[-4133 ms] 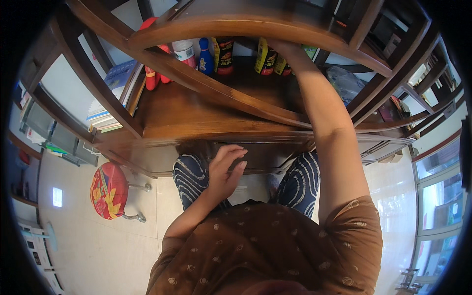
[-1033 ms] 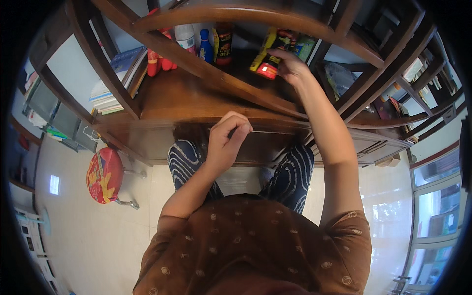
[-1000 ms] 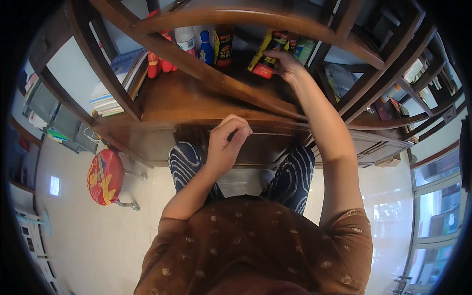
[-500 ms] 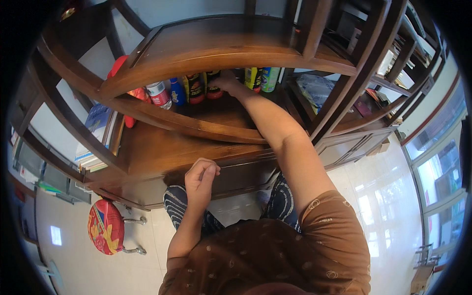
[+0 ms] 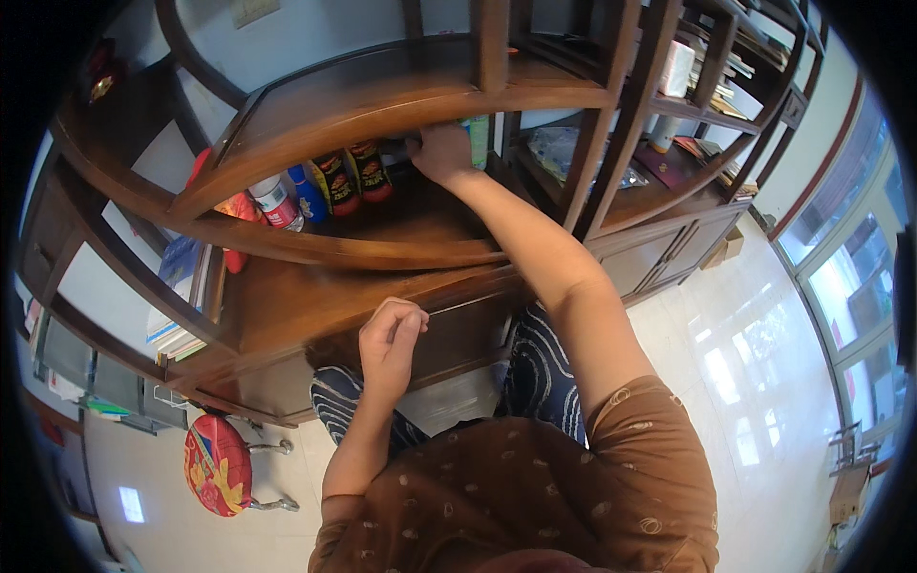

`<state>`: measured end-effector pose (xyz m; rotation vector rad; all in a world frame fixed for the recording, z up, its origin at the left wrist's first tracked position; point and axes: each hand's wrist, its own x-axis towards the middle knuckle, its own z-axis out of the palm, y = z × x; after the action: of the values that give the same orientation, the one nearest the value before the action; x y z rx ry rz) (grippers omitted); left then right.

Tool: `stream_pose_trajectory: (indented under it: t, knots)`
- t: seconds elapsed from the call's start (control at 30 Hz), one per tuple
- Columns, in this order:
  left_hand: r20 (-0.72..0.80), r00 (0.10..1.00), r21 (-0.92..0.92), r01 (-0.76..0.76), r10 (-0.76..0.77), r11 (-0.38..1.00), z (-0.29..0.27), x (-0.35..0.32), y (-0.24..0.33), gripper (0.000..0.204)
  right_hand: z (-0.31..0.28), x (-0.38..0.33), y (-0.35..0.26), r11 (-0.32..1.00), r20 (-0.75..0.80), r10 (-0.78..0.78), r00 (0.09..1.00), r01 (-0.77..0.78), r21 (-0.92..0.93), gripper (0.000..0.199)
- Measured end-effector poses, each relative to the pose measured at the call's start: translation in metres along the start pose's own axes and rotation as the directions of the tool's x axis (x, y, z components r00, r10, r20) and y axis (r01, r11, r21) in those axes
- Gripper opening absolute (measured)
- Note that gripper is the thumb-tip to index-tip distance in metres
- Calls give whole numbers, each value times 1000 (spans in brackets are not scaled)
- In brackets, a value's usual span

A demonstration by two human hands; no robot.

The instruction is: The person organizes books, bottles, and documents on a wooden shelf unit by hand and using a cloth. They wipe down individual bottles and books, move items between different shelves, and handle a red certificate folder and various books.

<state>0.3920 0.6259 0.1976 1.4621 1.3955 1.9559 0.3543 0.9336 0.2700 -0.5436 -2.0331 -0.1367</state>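
My right hand reaches into the low compartment of a dark wooden shelf unit. It covers the spot just left of a green can. Its fingers are blurred and partly hidden under the upper board, so I cannot tell whether they grip anything. To its left stand two black-and-yellow spray cans with red bases, a blue bottle and a clear bottle with a red-and-white label. My left hand hangs in front of the shelf's lower edge, fingers curled into a loose fist with nothing visible in it.
A curved wooden rail runs across the compartment's front. Books are stacked at the left, by a red item. Plastic-wrapped things fill the right-hand compartment. A red floral stool stands on the tiled floor.
My right hand has moved rightward along the row, away from the second black-and-yellow can and over the place of the one beside the green can. The view has shifted; my left hand stays curled.
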Motion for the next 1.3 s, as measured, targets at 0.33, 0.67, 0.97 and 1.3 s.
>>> stream_pose_trajectory:
  t: [0.33,0.67,0.97,1.3]
  knots:
    - [105,994,60,-23,17,998,22,4,16,14,-235,-38,38,929,-704,-273,655,369,-17,16]
    - [290,954,59,-96,75,994,95,12,34,12,-267,26,172,901,-537,255,804,-399,-170,82]
    - [257,965,-46,-38,49,998,110,9,40,13,-295,-14,175,973,-738,186,649,-227,46,79]
    - [336,941,-361,175,-47,916,137,11,44,43,-293,-184,45,979,-620,-146,771,22,-203,72]
